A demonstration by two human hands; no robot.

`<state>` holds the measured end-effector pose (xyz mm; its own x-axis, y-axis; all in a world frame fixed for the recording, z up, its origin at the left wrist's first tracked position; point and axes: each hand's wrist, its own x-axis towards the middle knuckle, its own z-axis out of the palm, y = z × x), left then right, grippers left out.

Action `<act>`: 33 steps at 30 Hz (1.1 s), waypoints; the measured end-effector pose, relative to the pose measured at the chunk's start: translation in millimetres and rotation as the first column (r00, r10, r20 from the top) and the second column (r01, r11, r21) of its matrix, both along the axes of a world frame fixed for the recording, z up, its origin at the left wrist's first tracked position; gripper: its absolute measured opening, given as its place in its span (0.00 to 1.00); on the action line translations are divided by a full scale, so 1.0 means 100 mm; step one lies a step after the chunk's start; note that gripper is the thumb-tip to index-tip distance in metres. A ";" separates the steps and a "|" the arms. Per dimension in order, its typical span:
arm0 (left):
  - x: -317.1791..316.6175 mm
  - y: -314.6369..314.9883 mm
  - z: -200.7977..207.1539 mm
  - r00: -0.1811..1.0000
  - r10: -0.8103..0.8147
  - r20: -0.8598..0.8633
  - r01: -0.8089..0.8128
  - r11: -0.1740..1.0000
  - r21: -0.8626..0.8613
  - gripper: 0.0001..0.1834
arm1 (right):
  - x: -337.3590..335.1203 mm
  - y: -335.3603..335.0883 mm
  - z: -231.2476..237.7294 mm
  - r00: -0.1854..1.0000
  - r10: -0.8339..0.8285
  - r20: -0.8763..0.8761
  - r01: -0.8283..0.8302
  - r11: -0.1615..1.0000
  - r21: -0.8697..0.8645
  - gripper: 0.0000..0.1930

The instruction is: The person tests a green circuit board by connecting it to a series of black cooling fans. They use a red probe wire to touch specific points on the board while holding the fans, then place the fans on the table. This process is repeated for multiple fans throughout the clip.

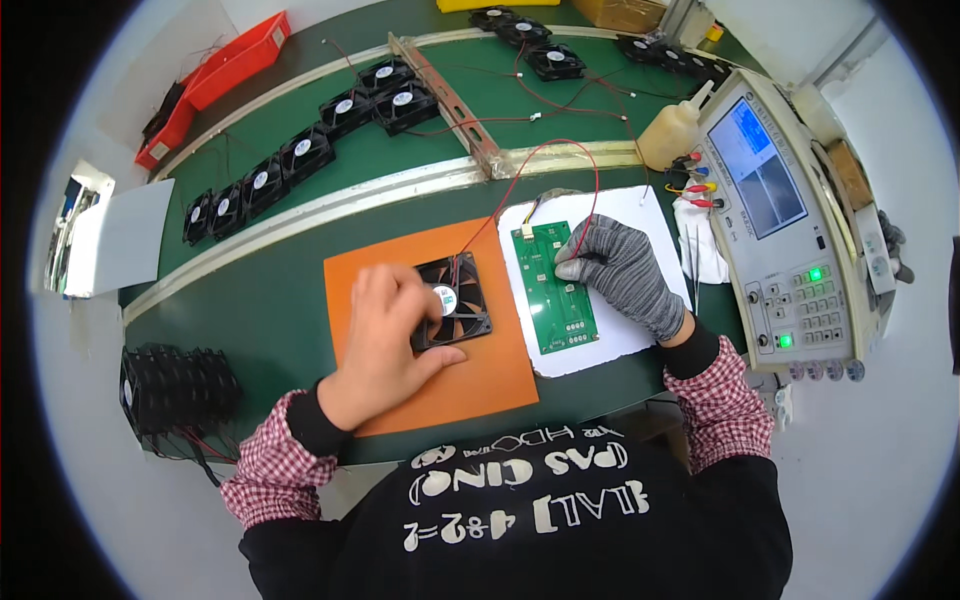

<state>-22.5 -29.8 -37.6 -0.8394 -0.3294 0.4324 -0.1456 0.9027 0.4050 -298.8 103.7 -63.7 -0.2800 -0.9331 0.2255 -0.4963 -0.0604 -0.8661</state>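
A black square cooling fan (pixel 462 298) with a round label lies on an orange mat (pixel 430 395). My bare left hand (pixel 385 335) is over its left side, thumb stretched apart from the curled, slightly blurred fingers. A thin red fan cable (pixel 545 145) loops from the fan up and over to my right hand (pixel 625 275), which wears a grey knit glove. Its thumb and fingertips are pinched on the cable's end at a green circuit board (pixel 552 300); the plug itself is hidden. The board lies on a white sheet (pixel 645 205), with a small white connector (pixel 527 231) at its top.
On the right stand a tester with a screen (pixel 765 190) and a squeeze bottle (pixel 672 135); tweezers (pixel 697 265) lie before them. Several fans (pixel 300 155) sit beyond a metal rail (pixel 445 100). More fans (pixel 180 390) are stacked at left. A red bin (pixel 238 65) stands far left.
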 end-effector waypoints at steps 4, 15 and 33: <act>-0.07 -0.12 -0.06 0.999 0.025 0.035 -0.030 0.988 0.149 0.52 | 0.07 -0.01 0.03 0.981 -0.014 -0.196 0.014 1.000 -0.002 0.07; -0.11 -0.14 -0.15 0.996 0.012 0.092 -0.021 0.995 0.093 0.53 | 0.21 0.02 0.02 0.749 -0.087 -0.657 0.055 0.996 -0.070 0.08; 0.01 -0.28 -0.03 0.994 -0.067 -0.091 0.079 0.987 0.138 0.50 | 0.13 -0.02 -0.07 0.883 -0.057 -0.466 -0.007 0.991 -0.134 0.11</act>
